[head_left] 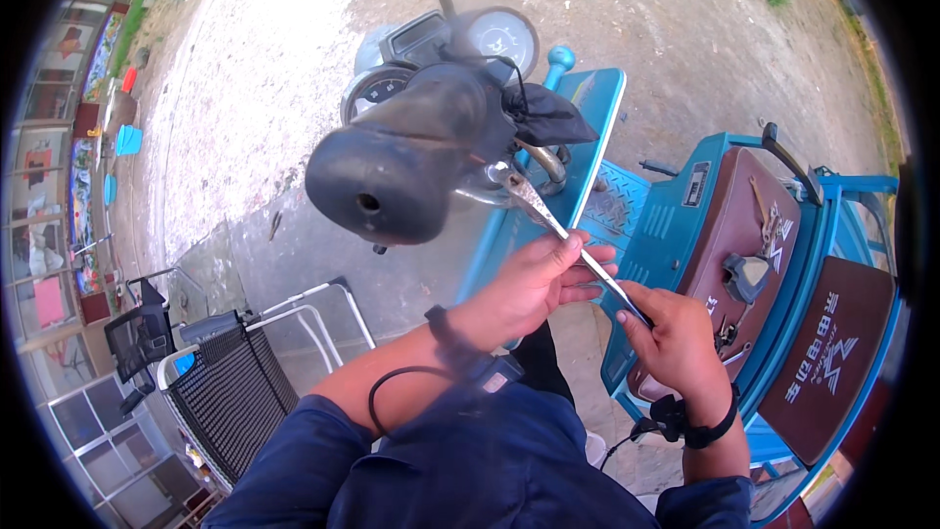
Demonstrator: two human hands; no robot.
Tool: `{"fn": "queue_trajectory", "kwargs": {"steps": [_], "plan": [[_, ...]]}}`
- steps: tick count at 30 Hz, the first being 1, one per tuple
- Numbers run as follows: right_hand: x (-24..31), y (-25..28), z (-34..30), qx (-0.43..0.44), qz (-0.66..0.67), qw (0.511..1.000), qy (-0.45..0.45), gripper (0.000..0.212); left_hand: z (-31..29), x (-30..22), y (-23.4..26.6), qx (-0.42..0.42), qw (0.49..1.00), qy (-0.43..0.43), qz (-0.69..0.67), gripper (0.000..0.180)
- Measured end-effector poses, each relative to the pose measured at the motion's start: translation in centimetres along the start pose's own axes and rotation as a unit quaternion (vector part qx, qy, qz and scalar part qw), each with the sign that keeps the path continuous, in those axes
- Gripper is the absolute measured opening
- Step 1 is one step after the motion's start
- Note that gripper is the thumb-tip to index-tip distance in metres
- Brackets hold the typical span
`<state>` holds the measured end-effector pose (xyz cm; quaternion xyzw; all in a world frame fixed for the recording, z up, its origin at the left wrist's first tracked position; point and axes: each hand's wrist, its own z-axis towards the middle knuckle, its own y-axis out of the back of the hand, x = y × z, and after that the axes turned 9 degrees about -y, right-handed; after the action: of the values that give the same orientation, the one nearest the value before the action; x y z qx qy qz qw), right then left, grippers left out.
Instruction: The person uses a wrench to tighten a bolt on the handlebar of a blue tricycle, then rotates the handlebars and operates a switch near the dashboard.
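Observation:
My right hand [676,333] is closed around the handle of a long metal wrench [534,204]. My left hand [548,279] is at the middle of its shaft, thumb against it and fingers partly extended behind. The wrench's head is at a metal fitting [496,174] under the handlebar of a teal three-wheeler; whether it grips the fitting I cannot tell. Close in front stands a large black rounded part [377,186] with a hole in its end. Behind it are a round gauge [377,90] and a curved metal bar [544,168].
At right, the brown seat [720,206] carries a wrench [759,201], a dark grey block-shaped thing [746,276] and other small tools. A teal front panel [597,103] rises beyond the handlebar. A folding chair [240,387] with black mesh stands at lower left.

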<state>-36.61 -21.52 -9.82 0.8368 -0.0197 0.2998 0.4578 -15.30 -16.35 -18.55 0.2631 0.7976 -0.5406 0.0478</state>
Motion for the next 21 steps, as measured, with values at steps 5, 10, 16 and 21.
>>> {"fn": "queue_trajectory", "kwargs": {"steps": [5, 10, 16, 21], "plan": [[-1.8, -0.3, 0.9, -0.087, -0.107, 0.989, 0.055, 0.046, 1.3, -1.2, 0.9, -0.043, 0.999, -0.015, 0.017, 0.035], [-3.8, 0.2, 3.2, -0.124, -0.142, 0.977, 0.102, 0.060, 2.1, -1.5, 0.4, -0.054, 0.998, -0.024, 0.019, 0.033], [-5.2, -0.5, 4.4, -0.100, -0.127, 0.981, 0.109, 0.060, 2.4, -0.6, 1.1, -0.097, 0.995, -0.032, 0.015, 0.032], [-5.7, -1.8, 4.0, -0.106, -0.110, 0.984, 0.096, 0.060, 2.5, -0.4, 1.6, -0.114, 0.993, -0.029, 0.032, 0.032]]}}
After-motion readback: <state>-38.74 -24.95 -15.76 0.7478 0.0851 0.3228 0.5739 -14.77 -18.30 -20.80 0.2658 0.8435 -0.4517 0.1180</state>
